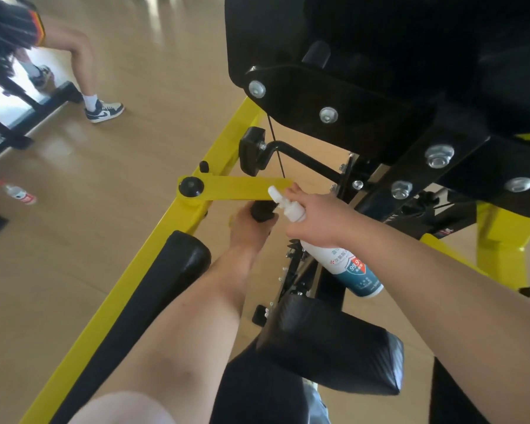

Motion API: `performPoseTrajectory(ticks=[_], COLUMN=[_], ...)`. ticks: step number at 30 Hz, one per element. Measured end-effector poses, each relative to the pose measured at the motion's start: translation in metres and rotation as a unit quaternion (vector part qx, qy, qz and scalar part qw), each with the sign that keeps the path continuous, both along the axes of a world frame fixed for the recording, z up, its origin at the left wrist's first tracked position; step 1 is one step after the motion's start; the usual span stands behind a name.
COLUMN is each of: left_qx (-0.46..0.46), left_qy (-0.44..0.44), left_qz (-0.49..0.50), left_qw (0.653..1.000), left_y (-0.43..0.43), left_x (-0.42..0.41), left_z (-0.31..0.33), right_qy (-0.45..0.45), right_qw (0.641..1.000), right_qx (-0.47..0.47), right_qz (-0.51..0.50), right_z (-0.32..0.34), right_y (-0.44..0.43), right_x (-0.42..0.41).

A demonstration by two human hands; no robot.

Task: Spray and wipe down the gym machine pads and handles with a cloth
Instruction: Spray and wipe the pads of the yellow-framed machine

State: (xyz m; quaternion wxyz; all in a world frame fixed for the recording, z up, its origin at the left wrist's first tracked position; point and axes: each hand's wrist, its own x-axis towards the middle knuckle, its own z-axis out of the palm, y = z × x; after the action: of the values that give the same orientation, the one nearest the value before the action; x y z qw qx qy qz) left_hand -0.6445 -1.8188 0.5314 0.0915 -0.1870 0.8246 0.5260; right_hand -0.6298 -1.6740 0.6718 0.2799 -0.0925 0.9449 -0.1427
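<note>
- The right hand [314,223] is holding the spray bottle [349,267] by its neck, fingers wrapping round it and the forefinger lying over the white head; the nozzle is pointing toward 10 o'clock, just beside the black handle [262,211] near the centre.
- The left hand [248,224] is gripping that handle, fingers curling round it; no cloth is plainly showing.
- The spraying is probably going best in short bursts, the left hand sliding clear so the mist is wetting the grip rather than skin; drips are likely falling onto the mechanism below.
- The yellow frame [153,255] is running from 7 o'clock upward; a roller pad [184,255] is sitting at 8 o'clock, a seat pad [334,341] at 5 o'clock.
- The glossy wooden floor [104,179] is carrying a water bottle [19,194] at 9 o'clock; another person's leg [83,65] is standing at 10 o'clock.
</note>
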Motion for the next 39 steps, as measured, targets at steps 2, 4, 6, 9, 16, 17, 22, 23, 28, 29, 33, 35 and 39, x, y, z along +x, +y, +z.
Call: performPoseTrajectory(ticks=[2, 4, 6, 9, 16, 17, 22, 23, 28, 29, 33, 35, 39], left_qx=[-0.027, -0.077, -0.076, 0.014, -0.050, -0.071, -0.080, -0.063, -0.052, -0.049, -0.014, -0.022, 0.062], left_qy=[-0.064, -0.043, 0.059, 0.156, 0.010, -0.028, 0.021, 0.034, 0.030, 0.038, 0.014, 0.022, -0.018], left_qz=[-0.012, -0.021, -0.003, 0.026, 0.026, 0.026, 0.022, 0.014, -0.133, -0.135, -0.026, 0.029, 0.086], left_qw=[0.998, 0.996, 0.995, 0.987, 0.998, 0.997, 0.996, 0.997, 0.989, 0.989, 0.999, 0.999, 0.994], left_y=[-0.007, -0.009, -0.004, 0.013, 0.006, 0.001, 0.005, 0.007, 0.007, 0.006, 0.004, 0.007, 0.010], left_x=[0.004, 0.006, 0.006, 0.006, -0.009, -0.006, -0.005, -0.011, -0.027, -0.026, -0.015, -0.005, 0.005], left_z=[-0.012, -0.018, -0.008, 0.021, -0.029, -0.038, -0.020, -0.011, 0.008, 0.012, -0.015, -0.025, -0.039], right_qy=[0.000, 0.000, 0.001, 0.010, 0.007, 0.005, 0.010, 0.011, -0.003, -0.001, -0.003, 0.004, 0.011], right_qw=[1.000, 1.000, 1.000, 1.000, 1.000, 1.000, 1.000, 1.000, 1.000, 1.000, 0.999, 0.999, 0.999], right_qx=[-0.002, -0.004, -0.008, -0.011, -0.012, -0.011, -0.026, -0.027, -0.028, -0.028, -0.032, -0.033, -0.029], right_qz=[0.003, 0.006, 0.004, 0.005, 0.003, 0.005, 0.000, 0.001, 0.013, 0.013, 0.013, 0.015, 0.013], right_z=[-0.002, -0.006, -0.009, -0.011, -0.012, -0.012, -0.018, -0.018, -0.018, -0.019, -0.018, -0.018, -0.021], right_y=[0.002, 0.003, 0.003, 0.005, 0.006, 0.006, 0.008, 0.009, 0.011, 0.012, 0.012, 0.012, 0.012], right_x=[0.002, 0.002, 0.002, -0.001, -0.002, 0.000, 0.003, 0.003, 0.005, 0.005, 0.006, 0.007, 0.007])
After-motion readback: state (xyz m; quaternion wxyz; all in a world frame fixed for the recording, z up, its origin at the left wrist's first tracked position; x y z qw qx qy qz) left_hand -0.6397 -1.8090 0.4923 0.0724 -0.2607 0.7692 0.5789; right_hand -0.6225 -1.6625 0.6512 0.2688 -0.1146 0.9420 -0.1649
